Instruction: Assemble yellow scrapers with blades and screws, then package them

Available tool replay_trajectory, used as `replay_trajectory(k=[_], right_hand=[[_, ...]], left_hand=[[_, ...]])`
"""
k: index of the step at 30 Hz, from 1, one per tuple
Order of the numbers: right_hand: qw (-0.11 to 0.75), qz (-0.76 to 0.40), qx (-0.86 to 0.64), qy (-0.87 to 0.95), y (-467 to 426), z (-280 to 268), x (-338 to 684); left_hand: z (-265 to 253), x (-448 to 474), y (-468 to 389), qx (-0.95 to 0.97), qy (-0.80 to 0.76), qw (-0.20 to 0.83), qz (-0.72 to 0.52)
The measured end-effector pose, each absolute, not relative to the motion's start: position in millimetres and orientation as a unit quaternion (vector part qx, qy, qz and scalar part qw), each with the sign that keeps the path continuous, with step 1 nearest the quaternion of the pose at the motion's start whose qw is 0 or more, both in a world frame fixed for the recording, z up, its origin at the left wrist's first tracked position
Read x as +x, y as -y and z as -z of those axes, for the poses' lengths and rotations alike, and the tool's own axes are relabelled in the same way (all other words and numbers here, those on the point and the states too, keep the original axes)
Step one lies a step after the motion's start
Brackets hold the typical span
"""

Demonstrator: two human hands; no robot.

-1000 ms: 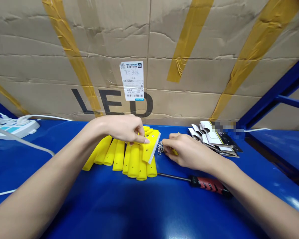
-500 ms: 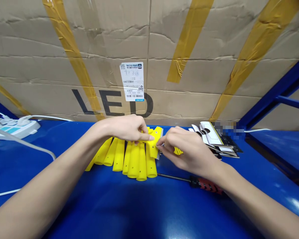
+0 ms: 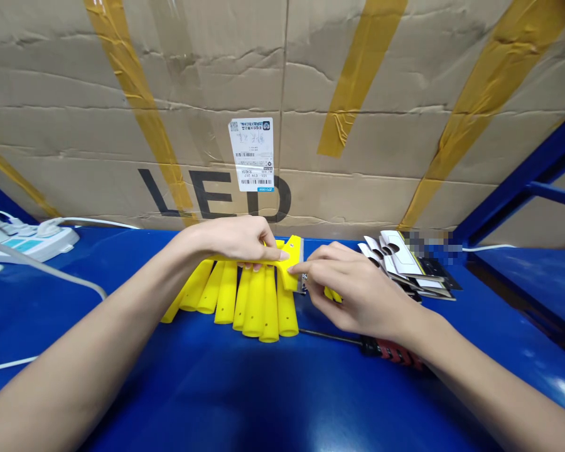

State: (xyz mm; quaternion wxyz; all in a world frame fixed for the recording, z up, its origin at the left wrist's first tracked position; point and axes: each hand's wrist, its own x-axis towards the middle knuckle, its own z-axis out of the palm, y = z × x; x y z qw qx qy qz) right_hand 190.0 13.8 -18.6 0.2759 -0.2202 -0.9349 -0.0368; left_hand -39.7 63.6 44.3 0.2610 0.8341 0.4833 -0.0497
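My left hand [image 3: 247, 242] is closed round the handle of a yellow scraper [image 3: 290, 252], which lies level above a row of others. A thin metal blade [image 3: 302, 250] lines the right edge of its head. The index fingertip of my right hand [image 3: 353, 285] presses on the scraper's head near its lower hole, the other fingers curled in. Small silvery bits [image 3: 304, 282] show beside those fingers, too small to name. Below, several yellow scraper handles [image 3: 253, 307] lie side by side, their round ends toward me.
A screwdriver [image 3: 395, 353] with a red and black handle lies under my right forearm. Folded cards [image 3: 405, 257] are stacked at the right. A white power strip [image 3: 42, 243] with cables sits at the left. Behind the blue table [image 3: 226, 402] stands a large cardboard box [image 3: 207, 132].
My left hand has tilted the scraper's head slightly and moved it a little left. My right index finger has stretched from a pinch onto the scraper's head.
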Motion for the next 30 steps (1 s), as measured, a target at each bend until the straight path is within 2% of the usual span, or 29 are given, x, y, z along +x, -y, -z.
replay_trajectory(k=[4, 9, 15, 19, 22, 25, 28, 30], right_hand=[[0.251, 0.057, -0.215, 0.942, -12.0, 17.9, 187.4], [0.295, -0.058, -0.245, 0.922, -10.3, 15.6, 186.8], [0.279, -0.024, -0.223, 0.934, -12.3, 15.3, 191.0], [0.340, -0.053, -0.236, 0.909, -11.6, 15.1, 189.2], [0.410, -0.089, -0.387, 0.821, -15.7, 13.8, 188.3], [0.400, -0.274, -0.528, 0.697, -24.2, 13.0, 190.2], [0.349, -0.514, -0.491, 0.611, -31.2, 13.6, 193.3], [0.345, -0.594, -0.457, 0.565, -32.8, 14.3, 194.6]], left_hand=[[-42.9, -37.9, -62.7, 0.837, -0.484, 0.251, 0.052], [-45.4, -35.9, -59.5, 0.841, -0.472, 0.258, 0.062], [-44.3, -37.9, -60.9, 0.834, -0.482, 0.261, 0.056], [-44.8, -39.0, -61.8, 0.830, -0.484, 0.276, 0.037], [-47.9, -37.5, -60.0, 0.831, -0.478, 0.284, 0.022], [-52.1, -34.1, -55.9, 0.837, -0.473, 0.275, 0.004], [-54.6, -29.4, -51.4, 0.838, -0.479, 0.261, -0.009], [-54.5, -25.7, -49.3, 0.842, -0.477, 0.251, -0.018]])
